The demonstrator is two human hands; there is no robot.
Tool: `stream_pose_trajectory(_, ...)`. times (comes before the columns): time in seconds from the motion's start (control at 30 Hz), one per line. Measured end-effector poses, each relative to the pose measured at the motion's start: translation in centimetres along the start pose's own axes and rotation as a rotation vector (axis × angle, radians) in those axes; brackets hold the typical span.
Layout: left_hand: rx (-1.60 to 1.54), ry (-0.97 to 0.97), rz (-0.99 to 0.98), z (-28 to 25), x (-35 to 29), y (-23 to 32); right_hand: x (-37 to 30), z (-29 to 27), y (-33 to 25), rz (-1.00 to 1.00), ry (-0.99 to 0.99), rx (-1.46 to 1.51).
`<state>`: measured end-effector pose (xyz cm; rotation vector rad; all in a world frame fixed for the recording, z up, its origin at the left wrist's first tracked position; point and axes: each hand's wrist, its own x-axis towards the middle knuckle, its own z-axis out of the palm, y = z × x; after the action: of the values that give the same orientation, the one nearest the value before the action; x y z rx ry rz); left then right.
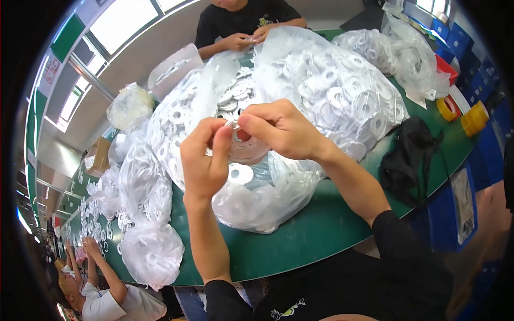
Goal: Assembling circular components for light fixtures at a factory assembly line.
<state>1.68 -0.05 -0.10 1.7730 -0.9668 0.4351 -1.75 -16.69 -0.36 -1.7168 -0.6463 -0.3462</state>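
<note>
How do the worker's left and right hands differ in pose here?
The left hand points upward, while the right hand points leftward. The left forearm rises steeply, whereas the right forearm slants in from the lower right. The left hand sits lower than the right hand. Both are bare, fingertips meeting at a small whitish piece.

Held ring [233,124]: white. Piled discs [350,85]: white, their round holes giving a dotted pattern through the film. Bags [276,45]: colourless to milky, streaked with pale glare. Table [321,241]: deep green. Pouch [405,155]: black. Tape rolls [474,120]: yellow, the nearer-left one showing a reddish core. Tray [446,70]: red. Bins [459,38]: blue. Carton [98,157]: brown. Wearer's shirt [348,283]: black, small yellow-green and white print. Shirt opposite [227,22]: black, yellowish print. Shirt at lower left [126,304]: white. Wall [144,48]: pale, greyish-beige. Upper-left panel [68,36]: green.
</note>
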Motion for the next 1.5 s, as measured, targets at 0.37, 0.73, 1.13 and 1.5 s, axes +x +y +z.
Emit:
stream_pose_trajectory(0.37, -0.216, 0.061, -0.138, 0.4, 0.2, 0.7, 0.2, 0.2, -0.7, 0.024, 0.085, 0.025)
stream_pose_trajectory(0.73, -0.336, 0.08, -0.28, 1.6, 0.1, 0.7, 0.7, 0.9, 1.4, -0.004, 0.299, 0.002)
stream_pose_trajectory(1.13, -0.273, 0.333, -0.089, -0.5, 0.4, 0.9, -0.1, 1.4, 0.1, 0.153, -0.042, 0.226)
stream_pose_trajectory(1.5, -0.243, 0.044, -0.124, -0.6, -0.1, 0.3, -0.3, 1.7, -0.3, 0.116, 0.029, 0.237)
